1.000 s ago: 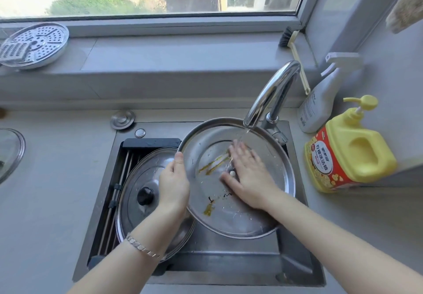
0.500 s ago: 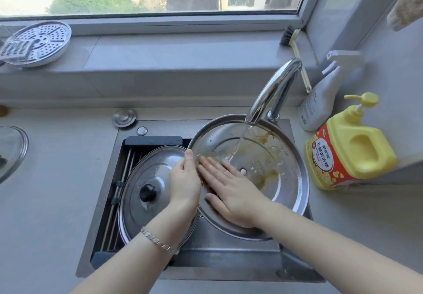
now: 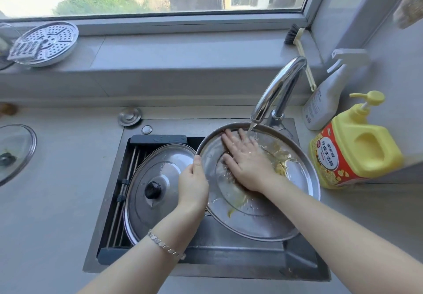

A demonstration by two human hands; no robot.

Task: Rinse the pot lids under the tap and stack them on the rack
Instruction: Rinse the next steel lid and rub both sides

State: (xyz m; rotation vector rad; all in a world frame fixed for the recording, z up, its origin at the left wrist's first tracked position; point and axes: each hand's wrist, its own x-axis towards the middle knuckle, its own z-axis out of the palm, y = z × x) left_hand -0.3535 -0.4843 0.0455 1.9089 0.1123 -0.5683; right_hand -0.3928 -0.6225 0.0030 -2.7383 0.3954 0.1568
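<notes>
Head view: I count three lids. Inverted steel lid (image 3: 286, 213) in sink (image 3: 229, 261), right half, under running tap (image 3: 279, 88). Left hand (image 3: 193, 184) grips its left rim; right hand (image 3: 248, 163) lies flat inside, fingers straight. Knobbed steel lid (image 3: 146, 179) on rack (image 3: 135, 154), left half. Glass lid (image 3: 16, 147) cut off at worktop's left edge. Detergent bottle (image 3: 357, 147) label unreadable.

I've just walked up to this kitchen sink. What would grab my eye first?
The big steel lid under the running tap: the left hand grips its rim while the right hand lies flat inside it. Next, the yellow detergent bottle on the counter at right, and a second lid with a black knob on the rack.
</notes>
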